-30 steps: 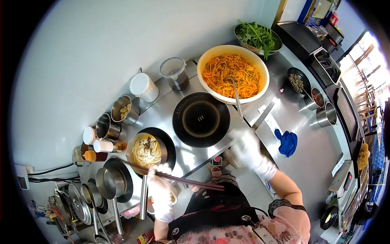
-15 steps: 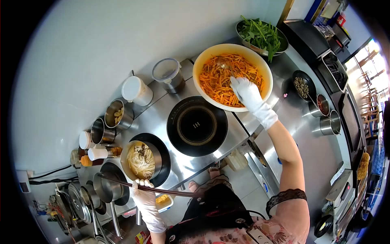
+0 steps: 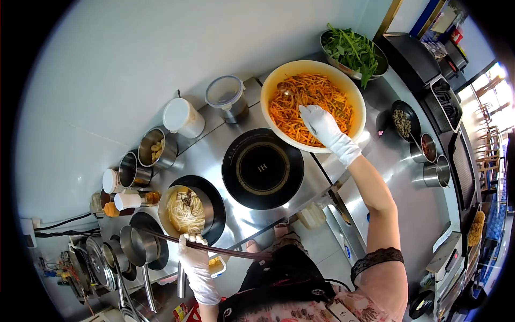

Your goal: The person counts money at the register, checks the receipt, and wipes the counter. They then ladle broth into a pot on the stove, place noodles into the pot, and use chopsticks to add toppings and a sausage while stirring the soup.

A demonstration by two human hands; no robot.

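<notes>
My gloved left hand (image 3: 196,268) is closed around dark chopsticks (image 3: 225,251), which lie across the front of a pot (image 3: 208,206) of noodles (image 3: 185,212). This pot stands on the left black hob, its handle pointing toward me. My gloved right hand (image 3: 323,126) is closed on a metal spoon (image 3: 286,89) over the large cream bowl (image 3: 270,119). The spoon's head rests in shredded orange food (image 3: 308,88) at the bowl's left side; most of its handle is hidden by the hand.
A round black hob (image 3: 263,168) lies between pot and bowl. Leafy greens (image 3: 351,51) fill a bowl behind. Lidded containers (image 3: 183,117), steel pots (image 3: 140,245) and bottles (image 3: 129,200) stand at left. Small dishes (image 3: 403,121) and steel cups (image 3: 436,172) are at right.
My right hand has moved from beside the counter edge to the bowl and taken hold of the spoon. My left hand has shifted left with the chopsticks. The spoon's head has moved to the left.
</notes>
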